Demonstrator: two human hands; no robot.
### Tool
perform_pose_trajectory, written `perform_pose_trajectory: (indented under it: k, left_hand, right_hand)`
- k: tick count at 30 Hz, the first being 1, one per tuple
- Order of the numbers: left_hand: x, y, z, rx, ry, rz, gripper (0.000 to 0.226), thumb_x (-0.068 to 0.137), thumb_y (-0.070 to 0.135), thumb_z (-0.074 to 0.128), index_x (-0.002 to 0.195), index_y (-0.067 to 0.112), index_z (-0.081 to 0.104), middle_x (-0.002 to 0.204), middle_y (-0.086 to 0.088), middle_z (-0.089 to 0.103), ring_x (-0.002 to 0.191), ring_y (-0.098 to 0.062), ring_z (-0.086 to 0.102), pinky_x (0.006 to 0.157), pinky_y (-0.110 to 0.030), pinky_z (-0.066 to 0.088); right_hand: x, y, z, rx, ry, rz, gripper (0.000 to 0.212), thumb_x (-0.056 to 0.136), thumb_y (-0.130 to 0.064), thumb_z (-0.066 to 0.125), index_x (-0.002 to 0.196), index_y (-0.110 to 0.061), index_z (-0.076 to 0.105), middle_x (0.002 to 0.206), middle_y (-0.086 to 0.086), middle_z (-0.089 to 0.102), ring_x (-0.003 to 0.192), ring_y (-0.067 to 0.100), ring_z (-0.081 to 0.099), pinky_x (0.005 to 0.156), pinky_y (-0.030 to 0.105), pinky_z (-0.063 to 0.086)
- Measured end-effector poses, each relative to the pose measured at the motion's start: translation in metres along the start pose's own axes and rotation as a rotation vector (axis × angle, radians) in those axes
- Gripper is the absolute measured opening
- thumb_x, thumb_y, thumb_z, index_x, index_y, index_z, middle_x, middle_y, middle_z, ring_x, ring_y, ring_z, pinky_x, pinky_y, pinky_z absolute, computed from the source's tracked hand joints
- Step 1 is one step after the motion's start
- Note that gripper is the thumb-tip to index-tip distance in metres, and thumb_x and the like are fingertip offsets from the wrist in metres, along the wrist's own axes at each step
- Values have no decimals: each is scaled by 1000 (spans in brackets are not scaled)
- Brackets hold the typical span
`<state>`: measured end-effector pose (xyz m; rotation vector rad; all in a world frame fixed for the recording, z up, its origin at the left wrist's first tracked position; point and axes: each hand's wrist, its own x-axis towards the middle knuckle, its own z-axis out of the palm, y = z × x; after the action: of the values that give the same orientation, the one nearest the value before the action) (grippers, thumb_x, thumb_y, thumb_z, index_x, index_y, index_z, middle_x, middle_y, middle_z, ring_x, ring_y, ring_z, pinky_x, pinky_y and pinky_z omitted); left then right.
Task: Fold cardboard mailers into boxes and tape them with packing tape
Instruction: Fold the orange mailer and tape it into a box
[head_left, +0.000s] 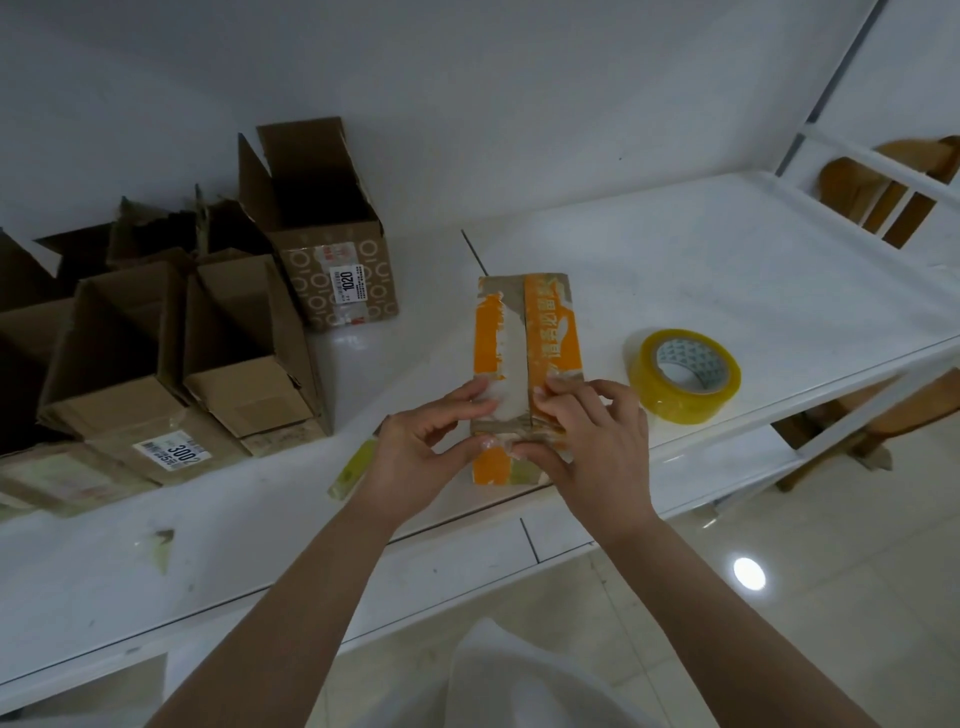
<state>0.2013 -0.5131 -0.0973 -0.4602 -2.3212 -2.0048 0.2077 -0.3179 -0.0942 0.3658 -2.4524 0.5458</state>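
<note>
1. My left hand (436, 441) and my right hand (582, 436) both pinch the near end of the small brown cardboard box with torn orange tape (524, 364), thumbs and fingertips pressing its two flaps together along the centre seam. Each hand grips the box; neither holds tape.
2. The box lies flat on the white table (675, 260), straight ahead of me, its near end close to the table's front edge.
3. Risk, as I judge it: the flaps may spring open when I let go to reach for tape, because nothing fresh seals the seam.
4. Risk: old torn tape leaves a ragged surface, so new tape may stick poorly.
5. Risk: the box sits near the edge and could slide off.
6. Count: one yellowish roll of clear packing tape (684, 375), just right of the box.
7. Count: at least four open brown cardboard boxes (234, 332) clustered at left; more may be hidden.
</note>
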Motion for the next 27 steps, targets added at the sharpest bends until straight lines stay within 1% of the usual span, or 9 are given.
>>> perform_pose_trajectory:
  k: [3, 6, 9, 12, 14, 17, 21, 25, 27]
  left_hand:
    - [-3, 0, 2, -25, -4, -49, 32, 82, 13, 71, 113, 19, 68, 137, 2, 57, 131, -12, 49, 105, -51, 43]
    - [-6, 3, -3, 22, -86, -57, 39, 81, 35, 75, 118, 26, 67, 140, 11, 54, 133, -7, 46, 106, -47, 43]
    - [-4, 11, 6, 35, 33, -86, 42, 74, 45, 78, 110, 26, 70, 133, 14, 60, 127, -6, 52, 105, -44, 44]
    - [1, 13, 15, 14, 147, -92, 24, 75, 17, 78, 98, 23, 73, 125, 8, 66, 118, -11, 60, 98, -45, 51]
    - [1, 11, 8, 0, 80, -87, 32, 76, 1, 76, 100, 21, 72, 127, 3, 65, 118, -10, 60, 92, -35, 55]
    - [1, 10, -6, 40, -31, -38, 42, 74, -7, 74, 111, 12, 70, 129, 0, 63, 121, -8, 57, 87, -22, 54]
    - [4, 11, -5, 78, -23, 21, 47, 72, -9, 74, 116, 8, 66, 125, -8, 64, 121, -10, 57, 89, -23, 54]
    - [6, 16, -11, 105, -59, -38, 43, 69, 14, 78, 111, 21, 71, 126, 3, 65, 123, -9, 57, 94, -29, 52]
    - [7, 22, -14, 183, -77, -44, 46, 64, 29, 81, 109, 27, 71, 126, 13, 64, 121, -3, 57, 96, -25, 51]
  right_hand:
    - [-1, 0, 0, 1, 2, 13, 55, 80, -63, 54, 106, -17, 70, 119, -4, 66, 108, 26, 49, 83, 39, 43]
    - [-3, 2, -3, -11, -24, 8, 54, 79, -61, 57, 109, -18, 69, 122, -5, 65, 110, 26, 50, 84, 39, 42]
    - [-3, 3, -4, -17, -38, 1, 52, 77, -57, 64, 110, -18, 69, 123, -5, 65, 109, 28, 53, 83, 41, 45]
    - [-3, 0, -6, -7, -49, 28, 52, 78, -58, 64, 111, -18, 69, 123, -6, 64, 110, 25, 49, 83, 41, 44]
    - [-4, 1, -7, -6, -57, 21, 50, 78, -56, 66, 112, -19, 68, 124, -6, 64, 110, 23, 47, 83, 40, 44]
    - [-5, 2, -7, -1, -60, 2, 48, 75, -48, 76, 112, -18, 69, 124, -5, 64, 110, 25, 50, 82, 41, 46]
    - [-3, 5, -8, 67, -75, 7, 48, 78, -48, 74, 114, -17, 69, 126, -4, 64, 109, 28, 54, 84, 40, 47]
    - [-3, 20, -15, 294, -137, 115, 60, 76, -37, 79, 127, -12, 59, 131, 1, 59, 112, 23, 45, 89, 30, 46]
    - [-7, 27, -17, 283, -170, 277, 68, 72, -47, 77, 126, -12, 56, 129, 5, 57, 114, 24, 44, 89, 27, 41]
